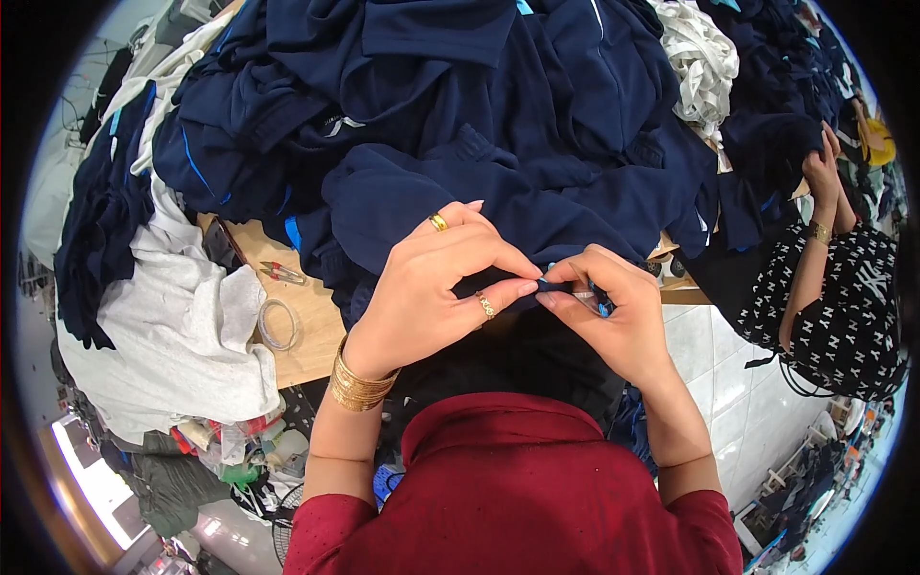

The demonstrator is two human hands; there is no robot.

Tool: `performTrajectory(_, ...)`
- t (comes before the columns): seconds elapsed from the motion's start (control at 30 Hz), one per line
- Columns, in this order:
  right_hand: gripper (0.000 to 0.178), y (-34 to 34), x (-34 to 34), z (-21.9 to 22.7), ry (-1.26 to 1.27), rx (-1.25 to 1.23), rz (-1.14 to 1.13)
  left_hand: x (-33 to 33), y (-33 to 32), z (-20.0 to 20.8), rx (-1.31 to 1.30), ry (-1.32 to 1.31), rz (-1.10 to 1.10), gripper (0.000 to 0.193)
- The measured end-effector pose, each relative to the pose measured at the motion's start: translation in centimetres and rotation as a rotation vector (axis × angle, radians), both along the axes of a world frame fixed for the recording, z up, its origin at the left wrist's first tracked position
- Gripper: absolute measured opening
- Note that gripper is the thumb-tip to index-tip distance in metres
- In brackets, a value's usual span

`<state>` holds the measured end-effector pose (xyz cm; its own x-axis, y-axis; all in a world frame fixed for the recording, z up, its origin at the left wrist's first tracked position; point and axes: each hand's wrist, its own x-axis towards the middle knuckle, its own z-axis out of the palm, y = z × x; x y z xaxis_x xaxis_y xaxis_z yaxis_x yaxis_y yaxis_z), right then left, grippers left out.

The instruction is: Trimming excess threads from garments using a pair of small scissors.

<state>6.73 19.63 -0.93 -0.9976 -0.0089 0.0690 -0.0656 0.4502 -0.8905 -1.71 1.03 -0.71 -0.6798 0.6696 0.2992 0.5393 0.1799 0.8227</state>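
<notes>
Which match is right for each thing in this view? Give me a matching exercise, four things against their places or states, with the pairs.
1. Navy garments
2. Red-handled thread snips
3. Bundle of off-white strips
4. Left hand

A. At the upper right, beside the main heap
B. Gold bangles at the wrist
C. On bare wooden tabletop, near a pale ring-shaped roll
D. Heaped in front of the person

Pairs: 1-D, 2-C, 3-A, 4-B
</notes>
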Motion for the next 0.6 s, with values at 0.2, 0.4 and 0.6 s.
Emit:
performTrajectory(0.2,0.027,0.3,0.2,0.8,0.091,0.129,0.061,-0.5,-0.2,1.0,-0.059,-0.303,-0.026,0.009)
performTrajectory(0.4,0.027,1.8,-0.1,2.3,0.000,0.226,0.128,-1.8,-1.1,0.7,-0.024,-0.695,-0.146,0.014)
performTrajectory(0.6,0.037,2.4,-0.9,2.5,-0.097,0.174,0.216,-2.6,-1.4,0.5,-0.045,-0.838,-0.227,0.015)
